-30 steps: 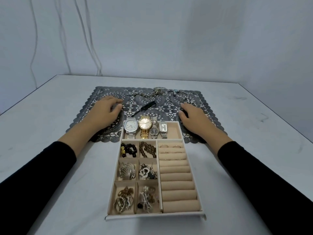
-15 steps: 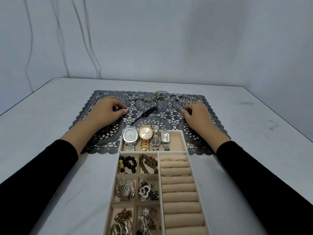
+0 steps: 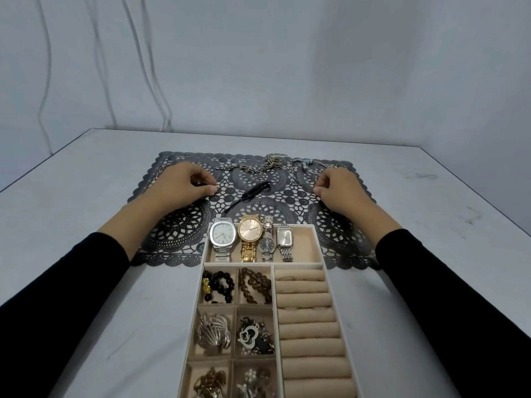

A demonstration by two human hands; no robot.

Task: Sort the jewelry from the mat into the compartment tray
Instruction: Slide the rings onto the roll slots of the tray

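Dark grey mat (image 3: 184, 234), lace pattern of circles, on a pale grey desk (image 3: 86, 282). Tray (image 3: 298, 264) beige inside, white-rimmed; one silver watch (image 3: 222, 235), one gold watch (image 3: 250, 231); black sleeves (image 3: 57, 297).

A person's left hand (image 3: 184, 183) and right hand (image 3: 342, 191) resting curled on a dark lace mat (image 3: 172, 237), any pinch unclear, chains (image 3: 273, 162) along the mat's far edge, a black band (image 3: 250, 192) between the hands, compartment tray (image 3: 298, 265) overlapping the mat's near edge, four watches (image 3: 250, 234) in its far compartment.
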